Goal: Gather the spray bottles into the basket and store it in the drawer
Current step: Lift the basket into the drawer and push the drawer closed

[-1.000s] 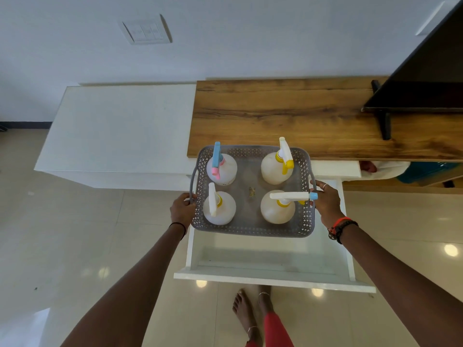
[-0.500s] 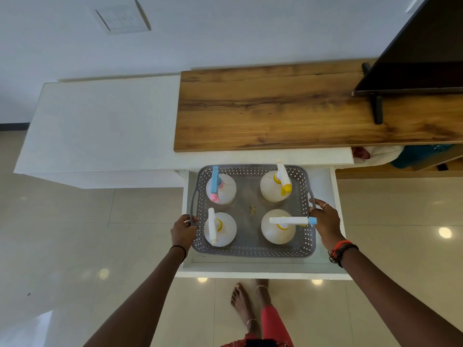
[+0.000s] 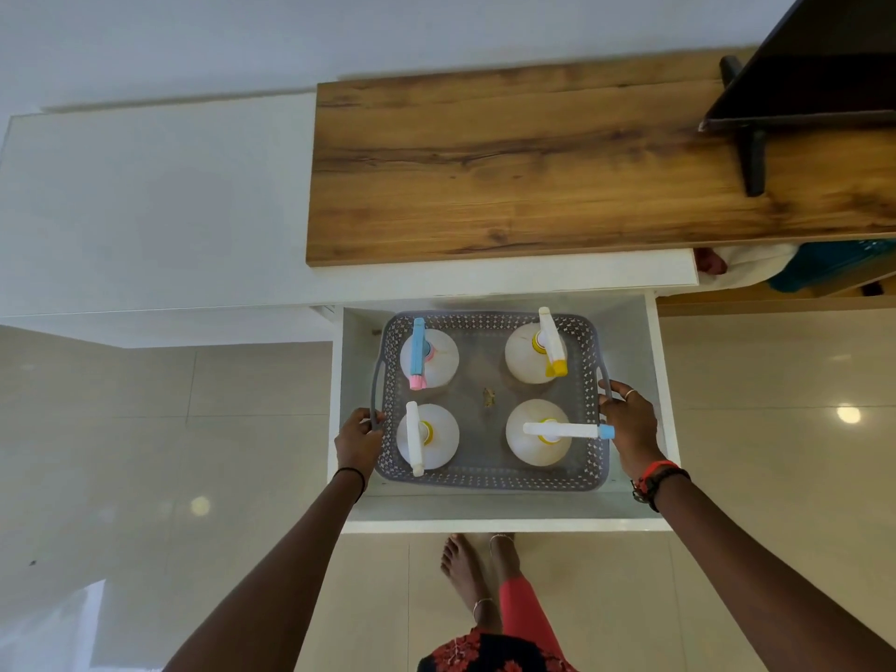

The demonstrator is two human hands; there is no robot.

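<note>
A grey perforated basket sits low inside the open white drawer. It holds several white spray bottles: one with a blue and pink trigger at the back left, one with a yellow nozzle at the back right, a white-headed one at the front left, and one with a blue tip at the front right. My left hand grips the basket's left handle. My right hand holds the right handle.
Above the drawer runs a wooden top beside a white cabinet top. A dark TV on a stand occupies the right. A teal basket sits on a lower shelf. My bare feet stand on the tiled floor below the drawer front.
Both hands have lowered the basket from above the drawer down into it, and it now sits deeper between the drawer walls.
</note>
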